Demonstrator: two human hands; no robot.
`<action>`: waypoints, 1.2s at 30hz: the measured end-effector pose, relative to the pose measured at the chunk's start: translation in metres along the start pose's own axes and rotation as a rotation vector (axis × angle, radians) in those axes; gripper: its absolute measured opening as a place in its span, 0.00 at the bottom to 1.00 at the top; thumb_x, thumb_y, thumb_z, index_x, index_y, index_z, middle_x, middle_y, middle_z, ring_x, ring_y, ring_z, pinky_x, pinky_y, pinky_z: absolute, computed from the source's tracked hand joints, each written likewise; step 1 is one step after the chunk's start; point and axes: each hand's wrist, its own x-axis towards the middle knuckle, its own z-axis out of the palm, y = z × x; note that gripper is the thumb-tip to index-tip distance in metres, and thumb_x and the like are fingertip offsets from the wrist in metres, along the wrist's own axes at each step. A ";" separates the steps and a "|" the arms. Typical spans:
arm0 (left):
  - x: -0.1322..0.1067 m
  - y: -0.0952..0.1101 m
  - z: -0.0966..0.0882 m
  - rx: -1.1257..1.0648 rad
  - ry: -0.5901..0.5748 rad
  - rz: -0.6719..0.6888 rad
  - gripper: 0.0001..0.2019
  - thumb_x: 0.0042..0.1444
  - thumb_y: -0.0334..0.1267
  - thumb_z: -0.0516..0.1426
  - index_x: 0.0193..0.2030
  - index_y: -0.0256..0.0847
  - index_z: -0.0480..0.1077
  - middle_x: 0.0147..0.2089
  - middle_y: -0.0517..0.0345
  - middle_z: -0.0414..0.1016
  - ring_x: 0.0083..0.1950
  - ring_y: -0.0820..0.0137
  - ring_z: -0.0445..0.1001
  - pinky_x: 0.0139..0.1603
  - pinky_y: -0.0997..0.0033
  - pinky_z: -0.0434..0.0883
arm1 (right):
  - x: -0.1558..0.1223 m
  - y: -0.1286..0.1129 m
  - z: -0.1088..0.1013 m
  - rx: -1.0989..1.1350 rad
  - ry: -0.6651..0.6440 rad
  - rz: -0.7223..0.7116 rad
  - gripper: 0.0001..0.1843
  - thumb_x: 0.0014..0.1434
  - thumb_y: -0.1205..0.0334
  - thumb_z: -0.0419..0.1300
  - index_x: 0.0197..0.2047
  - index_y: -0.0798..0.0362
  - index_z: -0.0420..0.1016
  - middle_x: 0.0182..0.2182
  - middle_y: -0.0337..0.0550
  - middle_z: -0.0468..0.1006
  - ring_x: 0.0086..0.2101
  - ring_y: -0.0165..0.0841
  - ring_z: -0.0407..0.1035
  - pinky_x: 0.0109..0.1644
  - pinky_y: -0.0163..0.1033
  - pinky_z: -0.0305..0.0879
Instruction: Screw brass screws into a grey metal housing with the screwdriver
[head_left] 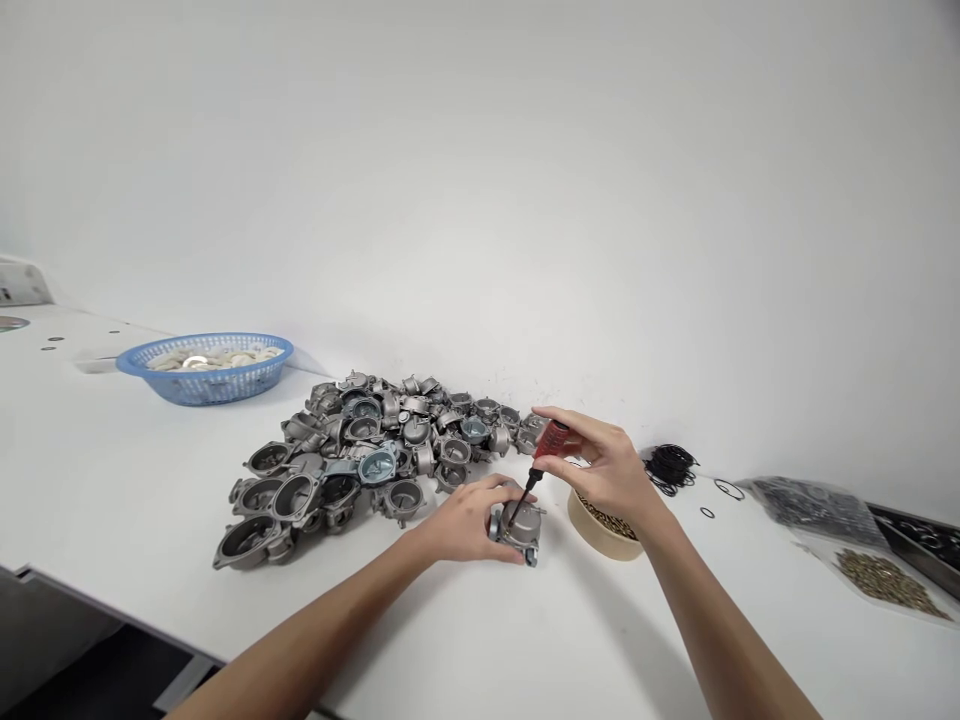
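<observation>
My left hand grips a small grey metal casting that rests on the white table. My right hand pinches a small red bottle with a black nozzle. The bottle is tilted down and its tip touches the top of the casting. A heap of similar grey metal castings lies just left of my hands. Under my right wrist stands a beige bowl with small brass-coloured parts in it.
A blue plastic basket with pale rings stands at the far left. Black O-rings lie to the right, with clear bags of dark and brass parts and a dark tray beyond. A white wall rises behind.
</observation>
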 end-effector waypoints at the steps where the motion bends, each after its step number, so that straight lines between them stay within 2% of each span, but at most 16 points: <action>1: 0.000 0.000 0.000 0.000 -0.002 -0.004 0.34 0.46 0.51 0.70 0.61 0.55 0.70 0.60 0.54 0.70 0.56 0.55 0.73 0.58 0.56 0.69 | 0.000 0.000 0.000 0.003 -0.008 0.003 0.25 0.60 0.61 0.67 0.60 0.42 0.72 0.39 0.42 0.81 0.38 0.36 0.77 0.44 0.46 0.80; 14: 0.000 -0.003 0.003 -0.010 -0.005 -0.034 0.36 0.44 0.54 0.71 0.61 0.56 0.70 0.63 0.56 0.67 0.60 0.54 0.70 0.61 0.58 0.67 | -0.002 -0.003 0.000 0.021 -0.059 -0.017 0.24 0.62 0.64 0.63 0.61 0.41 0.71 0.41 0.42 0.79 0.39 0.36 0.76 0.41 0.45 0.78; 19: -0.001 -0.002 -0.006 0.080 -0.106 -0.057 0.42 0.43 0.57 0.71 0.65 0.59 0.65 0.70 0.56 0.58 0.66 0.49 0.64 0.66 0.54 0.62 | -0.002 0.001 0.000 0.027 0.010 -0.026 0.25 0.61 0.66 0.64 0.61 0.42 0.71 0.39 0.41 0.79 0.37 0.34 0.75 0.40 0.43 0.78; 21: -0.001 -0.002 -0.009 0.131 -0.148 -0.027 0.40 0.45 0.55 0.70 0.66 0.61 0.63 0.72 0.57 0.56 0.67 0.49 0.63 0.66 0.53 0.62 | -0.002 0.002 -0.001 0.030 0.030 -0.036 0.26 0.61 0.66 0.64 0.62 0.42 0.70 0.38 0.41 0.79 0.36 0.34 0.75 0.40 0.44 0.78; 24: -0.001 0.000 -0.011 0.170 -0.134 0.014 0.34 0.49 0.49 0.69 0.64 0.63 0.65 0.68 0.61 0.61 0.61 0.55 0.70 0.59 0.60 0.68 | -0.003 0.003 -0.002 0.031 0.022 -0.031 0.26 0.61 0.66 0.64 0.62 0.42 0.70 0.38 0.41 0.79 0.35 0.33 0.75 0.39 0.43 0.77; 28: -0.002 0.002 -0.009 0.190 -0.085 0.021 0.32 0.49 0.47 0.70 0.61 0.63 0.68 0.64 0.64 0.65 0.53 0.61 0.76 0.48 0.68 0.72 | -0.003 0.002 -0.002 0.009 -0.002 -0.007 0.26 0.60 0.66 0.65 0.61 0.42 0.71 0.38 0.41 0.79 0.36 0.33 0.75 0.39 0.42 0.78; 36: -0.001 0.003 -0.004 0.180 -0.045 -0.020 0.29 0.46 0.50 0.70 0.57 0.60 0.71 0.61 0.64 0.68 0.44 0.66 0.77 0.44 0.71 0.70 | -0.003 0.001 -0.001 -0.029 -0.020 0.019 0.26 0.60 0.64 0.65 0.61 0.42 0.71 0.39 0.41 0.80 0.36 0.33 0.75 0.38 0.40 0.77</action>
